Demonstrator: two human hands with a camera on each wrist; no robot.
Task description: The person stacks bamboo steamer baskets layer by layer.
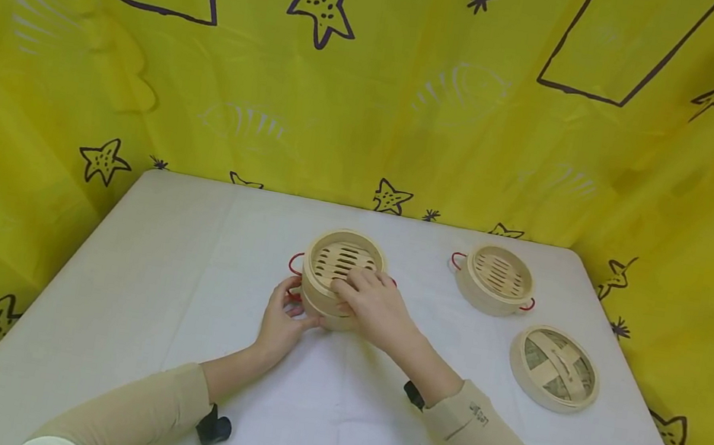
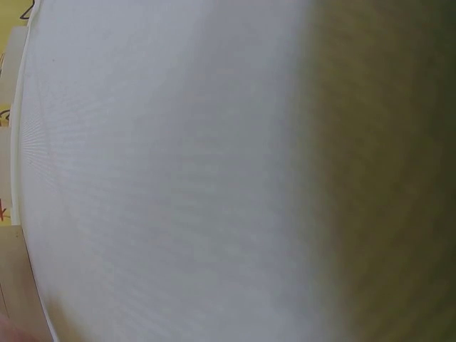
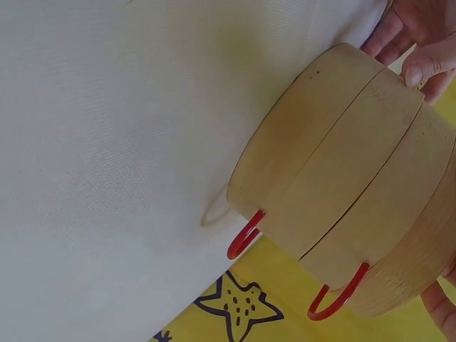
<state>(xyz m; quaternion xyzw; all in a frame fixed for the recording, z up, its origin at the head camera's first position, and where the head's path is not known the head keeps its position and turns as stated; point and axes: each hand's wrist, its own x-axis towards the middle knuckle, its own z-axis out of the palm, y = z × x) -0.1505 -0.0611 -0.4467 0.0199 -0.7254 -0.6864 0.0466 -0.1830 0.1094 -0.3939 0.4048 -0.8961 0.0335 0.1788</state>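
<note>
Two round bamboo steamer baskets are stacked mid-table, with slats showing inside the upper basket [image 1: 342, 247]. Red loop handles stick out from both tiers. My left hand [image 1: 282, 327] holds the lower basket [image 3: 313, 128] low on its left side, its thumb along the front wall. My right hand [image 1: 378, 310] grips the near right rim of the upper basket, fingers reaching over the edge. In the right wrist view, the tiers sit against each other, the left thumb touching the wall near a seam. The left wrist view catches only a strip of bamboo wall [image 2: 18, 278].
To the right stands another steamer basket [image 1: 494, 280] with red handles. Nearer lies a woven bamboo lid [image 1: 554, 369] with a strap across its top. The white table [image 1: 203, 230] meets a yellow curtain [image 1: 373, 117] at its back and sides.
</note>
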